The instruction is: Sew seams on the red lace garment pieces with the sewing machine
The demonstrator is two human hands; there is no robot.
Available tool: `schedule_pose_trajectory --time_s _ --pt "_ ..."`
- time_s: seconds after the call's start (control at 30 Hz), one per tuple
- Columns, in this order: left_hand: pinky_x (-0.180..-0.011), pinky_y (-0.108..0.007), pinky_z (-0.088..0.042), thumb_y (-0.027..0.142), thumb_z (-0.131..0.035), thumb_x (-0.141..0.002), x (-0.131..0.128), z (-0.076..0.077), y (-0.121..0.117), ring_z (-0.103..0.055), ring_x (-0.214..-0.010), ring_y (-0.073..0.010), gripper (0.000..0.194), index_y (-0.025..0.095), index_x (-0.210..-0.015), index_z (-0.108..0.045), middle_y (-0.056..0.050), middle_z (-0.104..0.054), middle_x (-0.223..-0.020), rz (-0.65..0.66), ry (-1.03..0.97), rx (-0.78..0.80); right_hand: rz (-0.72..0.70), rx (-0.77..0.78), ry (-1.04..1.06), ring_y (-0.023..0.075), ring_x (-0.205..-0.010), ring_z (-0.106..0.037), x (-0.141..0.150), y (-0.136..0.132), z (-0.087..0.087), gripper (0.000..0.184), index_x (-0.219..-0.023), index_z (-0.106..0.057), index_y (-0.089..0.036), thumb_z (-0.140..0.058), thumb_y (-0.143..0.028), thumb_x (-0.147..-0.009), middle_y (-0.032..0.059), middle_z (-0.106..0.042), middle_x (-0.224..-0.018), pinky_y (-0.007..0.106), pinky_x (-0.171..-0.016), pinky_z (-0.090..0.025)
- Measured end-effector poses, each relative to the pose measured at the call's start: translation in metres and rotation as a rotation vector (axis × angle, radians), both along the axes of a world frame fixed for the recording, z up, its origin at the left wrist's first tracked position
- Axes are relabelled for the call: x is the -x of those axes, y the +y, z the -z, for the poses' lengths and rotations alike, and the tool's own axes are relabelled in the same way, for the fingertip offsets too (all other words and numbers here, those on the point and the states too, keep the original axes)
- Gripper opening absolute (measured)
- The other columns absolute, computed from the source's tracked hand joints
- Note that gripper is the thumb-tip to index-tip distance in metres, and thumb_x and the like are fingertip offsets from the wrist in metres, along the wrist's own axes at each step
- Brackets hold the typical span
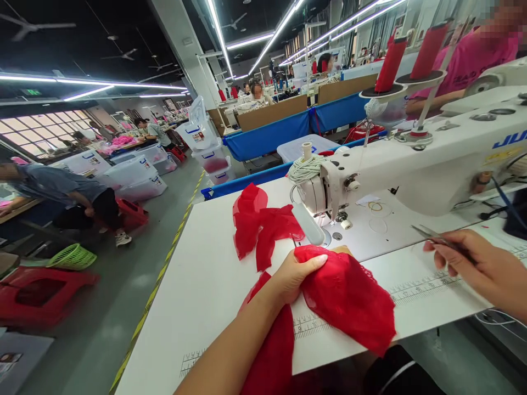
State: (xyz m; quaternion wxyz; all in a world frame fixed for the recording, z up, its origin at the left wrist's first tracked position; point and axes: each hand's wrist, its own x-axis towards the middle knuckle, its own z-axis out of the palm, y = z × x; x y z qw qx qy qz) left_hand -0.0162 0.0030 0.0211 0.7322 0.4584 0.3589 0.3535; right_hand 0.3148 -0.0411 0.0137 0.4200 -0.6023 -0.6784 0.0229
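My left hand [297,276] grips a piece of red lace fabric [348,296] on the white sewing table [206,285], just in front of the machine's needle area [340,222]. The lace drapes over the table's near edge. My right hand [480,266] is closed on small metal thread snips [432,236], their tip pointing left toward the needle plate. More red fabric pieces [261,225] lie bunched on the table behind the needle. The white sewing machine [432,164] carries two red thread cones [391,63].
A coil of white cord [307,167] sits by the machine head. Blue fabric troughs [267,137] separate the rows of stations. Plastic bins [132,175] stand along the aisle, with a green basket [74,257] and a red stool [37,293] on the floor at left. Other people work at nearby stations.
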Motion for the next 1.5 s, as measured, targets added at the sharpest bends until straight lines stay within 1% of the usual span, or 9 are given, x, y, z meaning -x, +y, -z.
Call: schedule_pose_trajectory --time_s 0.1,0.2,0.37,0.83,1.0,1.17,1.27,1.4,1.5 --pt "-0.089 -0.033 -0.048 0.045 -0.084 -0.068 0.001 0.0 0.0 -0.064 -0.095 -0.0244 0.041 0.014 -0.093 -0.074 -0.009 -0.072 -0.096 0.022 -0.01 0.0 -0.307 0.075 -0.035 0.0204 -0.075 -0.072 0.047 -0.002 -0.012 0.035 -0.105 -0.068 -0.031 -0.047 -0.057 -0.095 0.0073 -0.075 -0.09 0.028 -0.059 -0.057" --pt "-0.093 -0.036 -0.049 0.044 -0.085 -0.068 0.0 -0.002 -0.002 -0.064 -0.1 -0.0273 0.044 0.014 -0.099 -0.075 -0.01 -0.072 -0.097 0.062 -0.019 -0.028 -0.497 0.189 -0.058 0.0224 -0.104 -0.067 0.082 0.002 -0.017 0.034 -0.127 -0.061 -0.034 -0.042 -0.043 -0.1 0.006 -0.069 -0.116 0.033 -0.081 -0.058" --pt "-0.093 -0.034 -0.049 0.043 -0.083 -0.071 0.001 -0.004 -0.004 -0.065 -0.102 -0.0269 0.044 0.016 -0.105 -0.074 -0.009 -0.073 -0.1 0.1 -0.018 -0.065 -0.492 0.198 -0.047 0.0201 -0.092 -0.067 0.103 0.012 -0.015 0.035 -0.123 -0.065 -0.033 -0.042 -0.045 -0.1 0.004 -0.069 -0.104 0.03 -0.074 -0.055" --pt "-0.091 -0.032 -0.048 0.041 -0.081 -0.075 0.0 -0.005 -0.004 -0.064 -0.101 -0.0258 0.041 0.015 -0.105 -0.074 -0.01 -0.072 -0.102 0.137 -0.02 -0.078 -0.488 0.1 -0.137 0.0159 -0.075 -0.064 0.106 0.015 -0.017 0.034 -0.11 -0.069 -0.03 -0.04 -0.045 -0.101 0.001 -0.068 -0.085 0.026 -0.061 -0.049" --pt "-0.086 -0.031 -0.049 0.043 -0.083 -0.072 0.002 -0.001 -0.003 -0.064 -0.093 -0.0232 0.038 0.014 -0.095 -0.074 -0.009 -0.072 -0.095 0.086 0.04 -0.056 -0.338 0.034 -0.138 0.0183 -0.088 -0.067 0.084 0.005 -0.01 0.035 -0.119 -0.065 -0.027 -0.04 -0.045 -0.101 0.0041 -0.07 -0.1 0.028 -0.07 -0.053" --pt "-0.089 -0.031 -0.048 0.039 -0.08 -0.075 0.004 0.001 -0.001 -0.063 -0.096 -0.0218 0.034 0.016 -0.099 -0.073 -0.007 -0.072 -0.097 0.129 0.02 -0.081 -0.076 0.027 -0.581 0.0253 -0.084 -0.068 0.015 -0.005 0.027 0.054 -0.116 -0.067 -0.021 -0.028 -0.056 -0.099 0.0082 -0.069 -0.104 0.039 -0.063 -0.055" --pt "-0.088 -0.03 -0.048 0.037 -0.08 -0.076 0.003 0.0 -0.001 -0.063 -0.096 -0.0212 0.032 0.016 -0.1 -0.073 -0.007 -0.071 -0.096 0.148 -0.003 -0.068 -0.026 -0.046 -0.71 0.0273 -0.072 -0.066 -0.006 -0.011 0.034 0.052 -0.114 -0.066 -0.018 -0.03 -0.051 -0.099 0.0117 -0.068 -0.096 0.041 -0.054 -0.052" --pt "-0.084 -0.03 -0.05 0.034 -0.084 -0.07 -0.001 -0.003 -0.005 -0.063 -0.09 -0.0195 0.037 0.015 -0.1 -0.072 -0.007 -0.07 -0.096 0.103 -0.017 0.038 -0.101 -0.256 -0.595 0.0291 -0.092 -0.066 0.046 -0.034 0.016 0.031 -0.121 -0.058 -0.018 -0.047 -0.03 -0.095 0.0156 -0.066 -0.107 0.042 -0.076 -0.056" --pt "-0.081 -0.028 -0.05 0.031 -0.083 -0.069 -0.004 -0.008 -0.011 -0.063 -0.085 -0.0187 0.037 0.013 -0.099 -0.071 -0.008 -0.069 -0.092 0.115 -0.091 0.124 -0.342 -0.26 -0.456 0.0297 -0.111 -0.061 0.118 -0.055 0.008 0.048 -0.134 -0.051 -0.014 -0.049 -0.039 -0.093 0.0183 -0.061 -0.125 0.039 -0.084 -0.056"
